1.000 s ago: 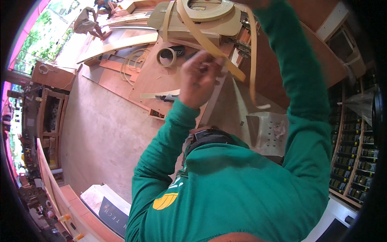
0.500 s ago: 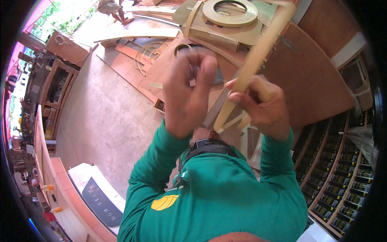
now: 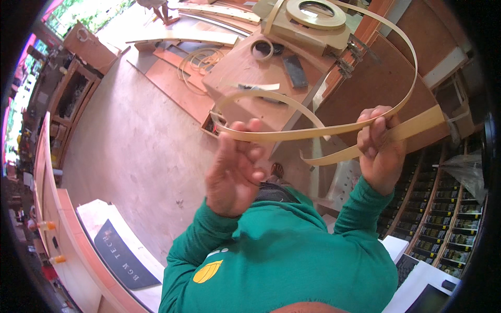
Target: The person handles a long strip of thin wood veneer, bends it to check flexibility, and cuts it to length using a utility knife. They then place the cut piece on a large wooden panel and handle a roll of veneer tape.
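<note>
Right hand (image 3: 383, 151) grasps the strip (image 3: 292, 136), which stretches across to the left hand (image 3: 232, 175), whose hold I cannot tell from afar, so a hard pull could, I judge, kink the strip.

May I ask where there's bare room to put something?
Floor between reddish boards and white panel; a smaller patch of tabletop between tape roll and pale offcut. Crowded: cardboard box under the large coil, and between left hand and right hand, where the strip loops.
</note>
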Motion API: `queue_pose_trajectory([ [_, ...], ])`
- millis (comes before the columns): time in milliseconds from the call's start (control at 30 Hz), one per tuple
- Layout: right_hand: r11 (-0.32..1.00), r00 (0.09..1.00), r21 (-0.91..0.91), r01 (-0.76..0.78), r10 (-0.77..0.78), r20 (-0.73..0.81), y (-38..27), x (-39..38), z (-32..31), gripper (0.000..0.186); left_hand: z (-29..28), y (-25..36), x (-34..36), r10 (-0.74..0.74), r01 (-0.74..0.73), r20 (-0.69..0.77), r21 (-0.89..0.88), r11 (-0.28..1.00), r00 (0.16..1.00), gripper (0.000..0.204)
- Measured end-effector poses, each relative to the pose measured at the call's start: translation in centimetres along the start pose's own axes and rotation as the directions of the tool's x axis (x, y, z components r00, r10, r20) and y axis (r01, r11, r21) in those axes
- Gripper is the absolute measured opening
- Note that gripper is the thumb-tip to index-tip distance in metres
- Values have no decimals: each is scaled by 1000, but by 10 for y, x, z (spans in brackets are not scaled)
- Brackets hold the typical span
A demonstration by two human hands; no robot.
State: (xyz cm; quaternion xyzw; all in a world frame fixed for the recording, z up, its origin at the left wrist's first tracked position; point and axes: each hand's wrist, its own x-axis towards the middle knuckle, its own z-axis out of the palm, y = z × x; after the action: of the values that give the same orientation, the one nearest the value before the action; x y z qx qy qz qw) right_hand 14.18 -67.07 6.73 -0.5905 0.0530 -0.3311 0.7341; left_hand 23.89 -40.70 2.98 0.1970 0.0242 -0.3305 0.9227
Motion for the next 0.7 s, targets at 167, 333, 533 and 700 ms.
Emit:
queue_pose_trajectory([
  [167, 959, 964, 231, -166, 207, -166, 11, -38, -2, 28, -27, 66, -62, 272, -267, -15, 149, 952, 962, 28],
  [333, 876, 927, 376, -302, 362, -98, 42, -49, -8, 28, -45, 94, -111, 354, -312, -55, 358, 880, 934, 23],
  [533, 918, 889, 88, -386, 396, -230, 75, 53, -63, 24, -59, 79, -145, 407, -172, -225, 655, 736, 886, 38],
  [700, 887, 882, -190, -421, 351, -314, 91, 182, -136, 20, -96, 84, -157, 611, -254, -212, 770, 585, 763, 35],
])
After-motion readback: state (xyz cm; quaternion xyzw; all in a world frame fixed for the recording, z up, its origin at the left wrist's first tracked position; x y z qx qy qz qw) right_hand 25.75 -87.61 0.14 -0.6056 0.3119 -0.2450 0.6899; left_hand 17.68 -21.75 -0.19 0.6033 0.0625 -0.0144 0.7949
